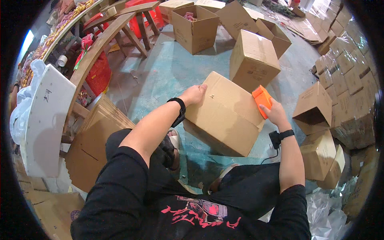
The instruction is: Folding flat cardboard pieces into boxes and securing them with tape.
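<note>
In front of my knees a closed brown cardboard box [226, 114] sits tilted at an angle on the floor, a seam running along its top. My left hand [194, 95] grips its far left edge, with fingertips at the corner and the other fingers partly hidden. At the box's right end my right hand [276, 114] is wrapped around an orange tape dispenser [261, 100], which rests against the box's edge. Whether tape is stuck down there is too small to tell.
Another closed box [256, 60] stands just beyond, and an open box [196, 30] farther back. Wrapped stacks of boxes [352, 80] line the right side. Flattened cardboard [98, 136], a wooden bench [92, 60] and a white foam panel [48, 120] are at my left.
</note>
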`<state>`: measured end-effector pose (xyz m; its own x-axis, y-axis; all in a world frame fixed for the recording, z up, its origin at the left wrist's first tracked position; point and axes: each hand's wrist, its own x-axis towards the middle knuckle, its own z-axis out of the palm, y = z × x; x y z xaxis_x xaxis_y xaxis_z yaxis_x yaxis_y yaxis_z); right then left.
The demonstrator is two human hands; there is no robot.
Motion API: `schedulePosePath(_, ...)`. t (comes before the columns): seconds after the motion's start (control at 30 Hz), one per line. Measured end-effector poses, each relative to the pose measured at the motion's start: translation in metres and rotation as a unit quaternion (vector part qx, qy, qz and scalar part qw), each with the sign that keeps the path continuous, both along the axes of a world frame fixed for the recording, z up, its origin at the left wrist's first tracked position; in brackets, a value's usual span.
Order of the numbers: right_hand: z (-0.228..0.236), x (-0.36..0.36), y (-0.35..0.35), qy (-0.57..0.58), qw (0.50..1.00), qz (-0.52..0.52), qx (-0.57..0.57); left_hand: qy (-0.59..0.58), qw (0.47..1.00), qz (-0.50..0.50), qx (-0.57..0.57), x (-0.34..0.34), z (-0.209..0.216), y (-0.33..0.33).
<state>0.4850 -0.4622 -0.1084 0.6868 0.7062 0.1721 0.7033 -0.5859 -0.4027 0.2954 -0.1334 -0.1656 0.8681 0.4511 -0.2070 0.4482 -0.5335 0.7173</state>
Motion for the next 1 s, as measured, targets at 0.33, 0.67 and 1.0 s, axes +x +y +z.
schedulePosePath(0.33, 0.030, -0.043, 0.044, 0.538, 0.763, 0.150, 0.325, 0.017, 1.000, 0.013, -0.011, 0.006, -0.017, 0.004)
schedulePosePath(0.67, -0.002, -0.026, 0.075, 0.571, 0.773, 0.208, 0.183, 0.009, 0.997, 0.070, 0.032, 0.004, 0.014, -0.012)
schedulePosePath(1.0, -0.045, -0.005, 0.035, 0.535, 0.802, 0.127, 0.235, -0.019, 0.917, 0.007, -0.397, 0.034, 0.093, -0.070)
